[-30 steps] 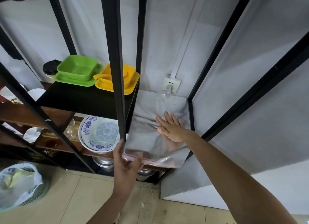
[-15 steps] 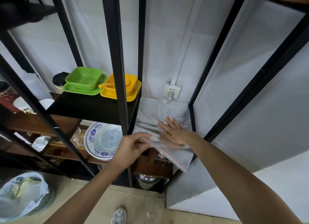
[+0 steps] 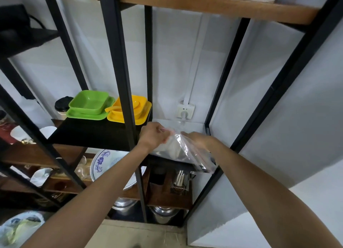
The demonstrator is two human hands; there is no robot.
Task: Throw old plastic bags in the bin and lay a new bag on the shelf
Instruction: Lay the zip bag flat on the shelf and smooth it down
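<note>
Bin: at the bottom left corner stands a bin (image 3: 17,231) lined with a pale plastic bag; crumpled yellowish and dark things lie inside it.
Green dishes: a green square bowl (image 3: 89,101) sits on a green plate, on the black shelf (image 3: 87,136) in the left bay.
Yellow dishes: just beside the green ones, a yellow bowl (image 3: 130,106) with a yellow spoon sits on a yellow plate.
Lower shelves: a white plate with blue pattern (image 3: 105,164) leans on a brown shelf; metal pots are below it.
Left hand: the left hand (image 3: 154,134) is closed, and its fingers pinch the upper edge of the bag, near the black post.
Bag, look: the new bag (image 3: 182,151) is clear and shiny, with a thin red strip along its edge; it is wrinkled and partly lifted, not flat.
Bag, place: it lies over the shelf (image 3: 193,126) of the right bay, under the wall socket (image 3: 185,110), and its near corner hangs past the front edge.
Bag and hands: the bag is between the two hands; the left holds it from the left side, and the right is at its right side.
Right hand: the right hand (image 3: 197,139) is partly hidden behind the plastic; it touches the bag, but I cannot tell how far it is closed.
</note>
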